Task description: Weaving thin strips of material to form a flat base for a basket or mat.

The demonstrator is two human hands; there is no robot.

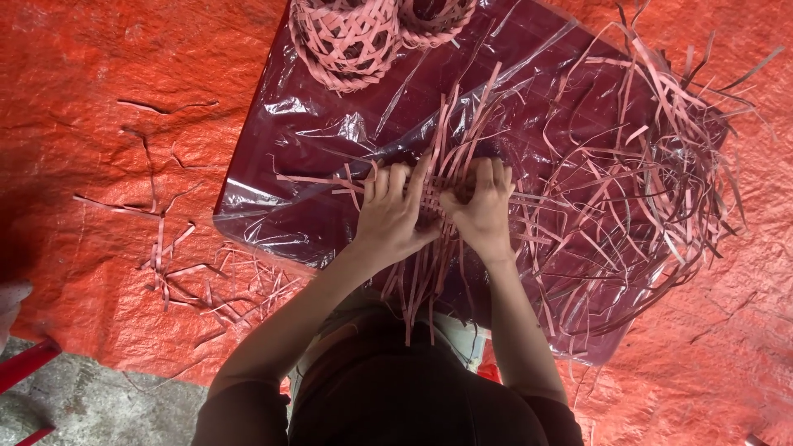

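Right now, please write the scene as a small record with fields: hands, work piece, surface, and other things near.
left hand: fingers spread, pressing on crossed strips
right hand: fingers curled, gripping strips at the same spot
work piece: flat woven patch of pink strips, between both hands, ends loose
surface: low table under clear plastic sheet
loose strips: tangled pile on table, beside the right hand
woven baskets: two, at table's far edge
floor cover: orange tarp, with scattered strip scraps
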